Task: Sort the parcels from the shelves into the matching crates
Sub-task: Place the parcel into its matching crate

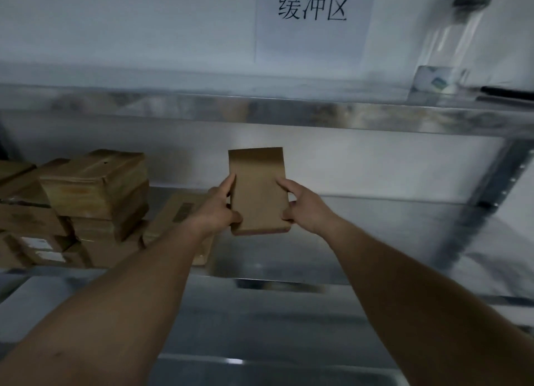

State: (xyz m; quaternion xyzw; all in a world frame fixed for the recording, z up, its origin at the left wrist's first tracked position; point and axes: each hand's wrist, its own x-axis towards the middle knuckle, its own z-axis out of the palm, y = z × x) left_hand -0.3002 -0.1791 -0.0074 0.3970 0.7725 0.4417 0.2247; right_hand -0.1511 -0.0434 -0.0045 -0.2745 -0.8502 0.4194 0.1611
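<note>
Head view: a person faces a metal shelf [375,218] with both bare arms stretched forward.
Held parcel: a small brown parcel [258,192] is held upright in the air, above the shelf surface.
Left hand [219,209]: grips the parcel's left edge, thumb on the near face.
Right hand [306,209]: grips the right edge the same way.
Remaining on the shelf: a stack of parcels [95,189] sits at the left end, well apart from the held one. A flat parcel [182,209] lies beside it, partly hidden by the left arm.
Crates: none in view.
Progress: one parcel is picked but not yet crated. Many parcels seem left, and the number already sorted cannot be told.
</note>
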